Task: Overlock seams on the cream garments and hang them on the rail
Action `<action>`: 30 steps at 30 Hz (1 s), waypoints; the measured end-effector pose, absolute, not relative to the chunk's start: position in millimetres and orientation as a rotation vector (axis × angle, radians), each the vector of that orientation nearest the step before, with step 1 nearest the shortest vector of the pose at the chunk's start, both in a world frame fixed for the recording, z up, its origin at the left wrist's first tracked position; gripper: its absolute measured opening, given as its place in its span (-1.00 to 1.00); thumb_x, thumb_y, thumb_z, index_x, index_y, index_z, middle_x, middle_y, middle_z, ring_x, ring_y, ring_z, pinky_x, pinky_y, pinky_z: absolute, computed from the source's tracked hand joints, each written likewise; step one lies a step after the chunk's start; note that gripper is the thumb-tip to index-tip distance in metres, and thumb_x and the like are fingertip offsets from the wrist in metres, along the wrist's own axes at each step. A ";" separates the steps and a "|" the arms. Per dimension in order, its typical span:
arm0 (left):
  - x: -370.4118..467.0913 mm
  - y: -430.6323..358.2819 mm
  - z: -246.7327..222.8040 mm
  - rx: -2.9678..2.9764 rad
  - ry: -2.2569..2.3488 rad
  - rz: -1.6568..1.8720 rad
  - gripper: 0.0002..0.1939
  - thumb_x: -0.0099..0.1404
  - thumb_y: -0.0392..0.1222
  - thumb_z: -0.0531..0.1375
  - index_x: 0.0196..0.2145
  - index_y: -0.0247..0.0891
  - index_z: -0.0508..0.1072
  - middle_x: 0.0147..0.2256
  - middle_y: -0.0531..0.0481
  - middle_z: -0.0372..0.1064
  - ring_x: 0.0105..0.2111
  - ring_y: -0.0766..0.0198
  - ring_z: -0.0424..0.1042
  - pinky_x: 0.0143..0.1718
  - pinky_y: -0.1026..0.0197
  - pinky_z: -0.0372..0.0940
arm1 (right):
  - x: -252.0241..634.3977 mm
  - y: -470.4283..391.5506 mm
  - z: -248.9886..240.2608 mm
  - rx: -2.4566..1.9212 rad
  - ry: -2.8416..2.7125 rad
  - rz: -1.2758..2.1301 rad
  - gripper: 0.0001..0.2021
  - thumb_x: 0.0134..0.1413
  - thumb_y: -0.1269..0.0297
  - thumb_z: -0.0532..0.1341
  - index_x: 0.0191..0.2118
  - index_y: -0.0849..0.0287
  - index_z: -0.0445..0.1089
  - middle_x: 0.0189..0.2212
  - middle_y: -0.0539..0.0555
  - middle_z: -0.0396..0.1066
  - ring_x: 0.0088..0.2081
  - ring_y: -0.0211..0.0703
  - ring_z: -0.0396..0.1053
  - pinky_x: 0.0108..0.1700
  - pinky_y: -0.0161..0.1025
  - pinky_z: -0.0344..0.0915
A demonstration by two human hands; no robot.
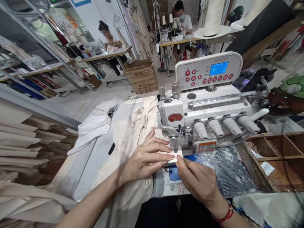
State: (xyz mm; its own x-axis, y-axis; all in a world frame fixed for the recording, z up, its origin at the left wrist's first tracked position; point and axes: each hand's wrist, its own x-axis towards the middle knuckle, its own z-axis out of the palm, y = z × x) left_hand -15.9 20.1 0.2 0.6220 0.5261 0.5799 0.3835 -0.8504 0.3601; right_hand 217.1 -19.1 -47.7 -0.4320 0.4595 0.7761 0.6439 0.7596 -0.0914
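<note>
A white overlock sewing machine (209,101) with a lit blue display stands in front of me. Cream fabric (128,136) spreads over the table to its left and runs up to the presser foot. My left hand (147,153) lies flat on this fabric, fingers stretched toward the foot. Just in front of the foot, my right hand (197,175) pinches the fabric's edge between thumb and forefinger. The two hands' fingertips are close together there. The needle area is partly hidden behind a clear guard.
A wooden compartment tray (273,152) sits at the right. White cloth (95,123) lies on the table's far left, and stacked cream pieces (19,148) hang beside the table. Behind stand a cardboard box (141,76), large thread cones (213,19) and two people at other machines.
</note>
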 end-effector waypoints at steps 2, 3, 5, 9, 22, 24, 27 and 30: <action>-19.1 26.9 3.0 2.643 0.769 1.028 -0.79 0.42 -0.29 0.22 -0.09 -0.15 0.64 -0.17 -0.09 0.64 -0.11 0.14 0.60 0.24 -0.10 0.35 | 215.7 -14.4 -48.5 -0.841 -2.067 -0.287 -0.67 0.32 0.54 0.26 0.17 0.39 0.43 -0.31 0.14 0.65 -0.47 -0.22 0.55 -0.33 -0.29 0.45; -20.7 32.2 4.4 2.639 0.779 1.014 -0.80 0.42 -0.28 0.22 -0.11 -0.15 0.65 -0.18 -0.10 0.64 -0.15 0.15 0.61 0.19 -0.09 0.39 | 215.5 -12.5 -49.6 -0.848 -2.048 -0.286 -0.60 0.32 0.54 0.26 0.24 0.40 0.38 -0.29 0.16 0.66 -0.47 -0.20 0.56 -0.33 -0.29 0.47; -22.8 48.7 6.5 2.603 0.793 0.970 -0.82 0.41 -0.27 0.24 -0.16 -0.17 0.67 -0.21 -0.11 0.64 -0.23 0.17 0.61 0.05 -0.02 0.48 | 215.7 -9.7 -52.9 -0.836 -2.037 -0.272 -0.44 0.34 0.55 0.24 0.39 0.41 0.21 -0.27 0.19 0.67 -0.46 -0.16 0.58 -0.33 -0.27 0.49; -19.8 99.5 4.2 2.475 0.840 1.053 -0.78 0.35 -0.19 0.25 -0.43 -0.19 0.65 -0.37 -0.06 0.61 -0.30 0.14 0.58 -0.10 -0.01 0.52 | 217.7 -7.8 -57.0 -0.798 -2.079 -0.292 -0.35 0.41 0.55 0.17 0.50 0.42 -0.03 -0.31 0.20 0.67 -0.44 -0.13 0.60 -0.36 -0.25 0.50; -16.2 -10.9 -18.0 2.436 1.030 1.484 -0.82 0.31 -0.39 0.22 -0.23 -0.18 0.59 -0.27 -0.01 0.63 -0.05 0.11 0.58 0.40 -0.29 0.11 | 211.0 -13.8 -49.1 -0.686 -2.146 -0.350 -0.48 0.43 0.52 0.11 0.43 0.32 0.14 -0.45 0.07 0.60 -0.52 -0.20 0.50 -0.43 -0.32 0.41; -18.7 -12.8 -18.4 2.500 1.057 1.459 -0.81 0.35 -0.36 0.21 -0.18 -0.16 0.59 -0.20 -0.03 0.62 0.01 0.09 0.55 0.42 -0.31 0.07 | 208.0 -13.8 -50.2 -0.671 -2.136 -0.387 -0.43 0.39 0.52 0.14 0.45 0.24 0.14 -0.44 0.05 0.59 -0.53 -0.23 0.48 -0.44 -0.35 0.38; -31.8 -25.1 -29.5 2.634 1.181 1.566 -0.70 0.40 -0.12 0.27 0.07 -0.09 0.53 0.05 -0.14 0.51 0.14 0.00 0.47 0.40 -0.26 0.14 | 208.1 -14.4 -55.4 -0.674 -2.103 -0.412 -0.42 0.39 0.48 0.15 0.46 0.16 0.15 -0.41 0.04 0.60 -0.52 -0.22 0.49 -0.44 -0.36 0.37; -62.3 -55.7 -51.4 2.480 1.601 1.551 -0.38 0.30 0.24 0.30 0.20 -0.10 0.41 0.08 -0.21 0.44 0.08 -0.08 0.49 0.16 -0.18 0.42 | 209.5 -14.1 -62.1 -0.713 -2.026 -0.440 -0.42 0.40 0.49 0.13 0.46 0.16 0.15 -0.36 0.08 0.62 -0.46 -0.19 0.54 -0.40 -0.35 0.39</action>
State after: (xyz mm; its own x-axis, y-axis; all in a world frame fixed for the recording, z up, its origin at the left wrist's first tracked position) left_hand -62.3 -55.7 -51.4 0.1147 0.6185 0.7773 0.7966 -0.5248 0.3000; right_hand 209.5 -14.1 -62.1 -0.4150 0.3124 0.8545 0.6385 0.7691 0.0290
